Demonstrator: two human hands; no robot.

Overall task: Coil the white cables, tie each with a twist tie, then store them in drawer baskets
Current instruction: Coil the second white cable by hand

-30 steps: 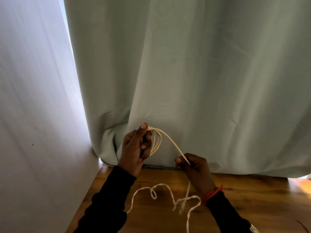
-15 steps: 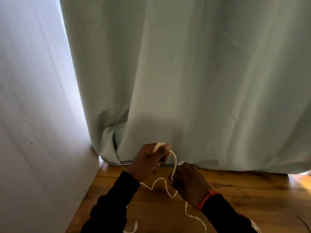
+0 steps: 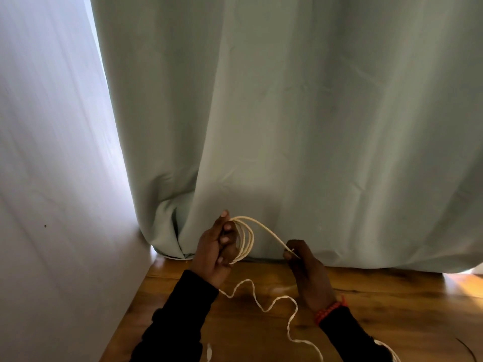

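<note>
A white cable [image 3: 264,305] trails in loose waves over the wooden table [image 3: 392,309]. My left hand [image 3: 217,253] is raised above the table's far edge and is shut on several loops of that cable [image 3: 247,240]. From the loops one strand runs down to the right into my right hand [image 3: 304,267], which pinches it between thumb and fingers. The cable's free end lies near the lower edge of the view. No twist tie or drawer basket is in sight.
A pale green curtain [image 3: 287,126] hangs right behind the table and fills the background. A white wall [image 3: 52,178] closes the left side. Bright light falls on the table's far right corner [image 3: 465,283].
Both hands dropped close together half a second ago, then parted again. My left hand has risen with another loop on it, and my right hand has slid out to the right along the cable.
</note>
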